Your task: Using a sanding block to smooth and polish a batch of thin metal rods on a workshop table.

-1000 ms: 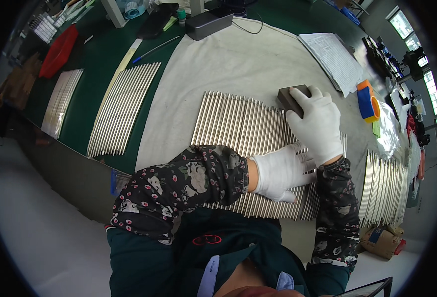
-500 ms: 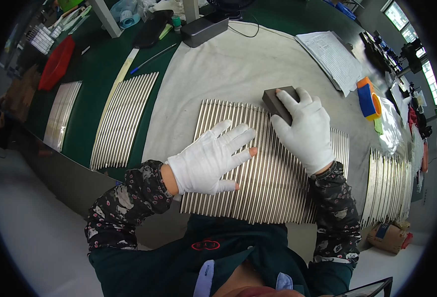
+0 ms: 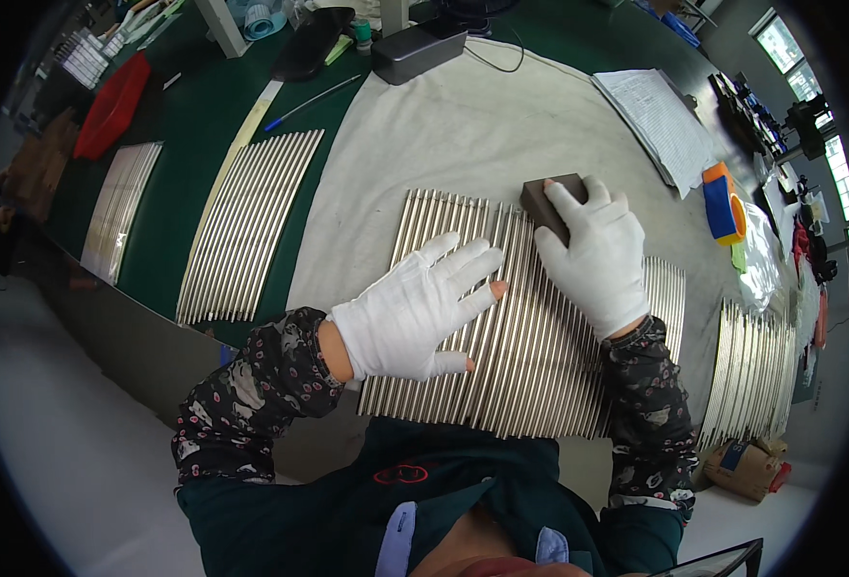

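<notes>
A row of thin silvery metal rods (image 3: 530, 356) lies side by side on the cloth before me. My left hand (image 3: 410, 313), in a white glove with bare thumb and forefinger tips, rests flat on the left part of the row, fingers spread. My right hand (image 3: 597, 255), gloved too, is closed around a dark brown rectangular block (image 3: 552, 207) at the far ends of the rods. A narrow gap splits the row just beyond my left fingertips. My right hand and forearm hide some rods on the right.
Further rods lie in groups to the left (image 3: 251, 226) and right (image 3: 749, 370). A plastic-wrapped bundle (image 3: 121, 213) and red tray (image 3: 112, 106) are far left. A pen (image 3: 314, 103), black box (image 3: 418, 53), paper stack (image 3: 657, 130) and orange-blue tape rolls (image 3: 723, 204) surround the cloth (image 3: 443, 125).
A gap has opened in the row of rods near my left fingertips. Both hands hold nearly the same pose, while the whole view has shifted slightly.
</notes>
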Motion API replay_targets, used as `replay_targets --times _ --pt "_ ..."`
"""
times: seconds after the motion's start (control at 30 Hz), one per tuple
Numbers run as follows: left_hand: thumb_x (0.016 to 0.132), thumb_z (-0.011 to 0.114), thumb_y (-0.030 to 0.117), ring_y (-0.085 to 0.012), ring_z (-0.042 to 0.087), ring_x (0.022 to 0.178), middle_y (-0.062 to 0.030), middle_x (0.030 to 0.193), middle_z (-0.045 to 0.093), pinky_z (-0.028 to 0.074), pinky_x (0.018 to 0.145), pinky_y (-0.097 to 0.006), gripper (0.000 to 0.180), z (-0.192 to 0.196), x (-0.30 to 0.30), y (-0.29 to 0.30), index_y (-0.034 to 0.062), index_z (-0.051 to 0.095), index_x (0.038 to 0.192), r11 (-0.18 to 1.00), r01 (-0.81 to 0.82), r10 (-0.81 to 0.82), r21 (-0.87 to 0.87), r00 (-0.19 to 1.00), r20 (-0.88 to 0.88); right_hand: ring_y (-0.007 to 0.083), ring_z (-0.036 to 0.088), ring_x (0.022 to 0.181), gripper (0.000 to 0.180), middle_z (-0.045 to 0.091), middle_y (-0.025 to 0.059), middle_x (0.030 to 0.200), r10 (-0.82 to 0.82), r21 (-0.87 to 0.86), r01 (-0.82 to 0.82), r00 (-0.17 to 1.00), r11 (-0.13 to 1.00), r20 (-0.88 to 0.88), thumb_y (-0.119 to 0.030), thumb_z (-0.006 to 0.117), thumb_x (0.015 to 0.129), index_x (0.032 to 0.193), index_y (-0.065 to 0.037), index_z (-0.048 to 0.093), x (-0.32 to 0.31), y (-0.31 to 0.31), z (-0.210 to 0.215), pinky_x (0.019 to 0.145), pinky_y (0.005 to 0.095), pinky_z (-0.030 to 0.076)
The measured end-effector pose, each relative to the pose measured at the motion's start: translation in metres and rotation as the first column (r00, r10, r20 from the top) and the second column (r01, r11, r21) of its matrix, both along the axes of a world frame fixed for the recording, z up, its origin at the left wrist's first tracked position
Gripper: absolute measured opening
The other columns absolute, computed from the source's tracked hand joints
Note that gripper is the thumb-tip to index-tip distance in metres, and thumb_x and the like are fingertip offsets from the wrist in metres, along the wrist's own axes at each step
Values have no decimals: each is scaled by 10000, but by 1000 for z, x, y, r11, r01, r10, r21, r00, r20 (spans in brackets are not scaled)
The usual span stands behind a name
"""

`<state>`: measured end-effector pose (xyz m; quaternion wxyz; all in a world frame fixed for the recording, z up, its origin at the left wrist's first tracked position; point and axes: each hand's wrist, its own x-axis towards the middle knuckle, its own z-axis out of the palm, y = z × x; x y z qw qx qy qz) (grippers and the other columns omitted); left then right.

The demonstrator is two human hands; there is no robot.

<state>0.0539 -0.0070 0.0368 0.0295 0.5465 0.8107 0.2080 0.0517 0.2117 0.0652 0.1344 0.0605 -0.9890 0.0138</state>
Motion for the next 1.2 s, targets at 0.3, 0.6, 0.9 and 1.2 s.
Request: replay_targets --times 0.3,0.6,0.9,1.2 --pt "706 743 429 -380 398 1285 -237 1357 434 272 1112 -522 774 4 1 4 -13 493 1290 999 -18 18 -36 1000 16 337 610 906 459 592 224 1143 113 16 -115 990 993 80 -246 641 717 1147 -87 656 -14 -31 9 803 404 522" --pt "663 771 402 -399 412 1281 -237 1363 445 295 1108 -492 797 5 2 5 -1 500 1295 1000 -21 21 0 1000 17 333 612 937 437 613 199 1131 113 58 -117 990 991 80 -256 653 714 1124 -106 676 -21 -22 14 812 407 516" --pt "690 743 429 -375 363 1345 -237 1409 411 277 1122 -506 792 1 3 8 -3 495 1306 999 -6 5 -43 1000 -15 369 465 1252 546 451 203 1400 -141 38 142 990 989 -23 -418 680 794 1245 -118 613 -44 131 -26 995 455 432" --pt "778 633 482 -386 361 1341 -230 1455 360 257 1127 -523 797 -12 -7 -5 25 392 1386 999 -7 -1 -52 989 -149 393 388 1326 626 417 205 1425 376 60 -371 904 927 -204 -518 499 922 1388 -102 452 3 125 -9 1064 472 355"
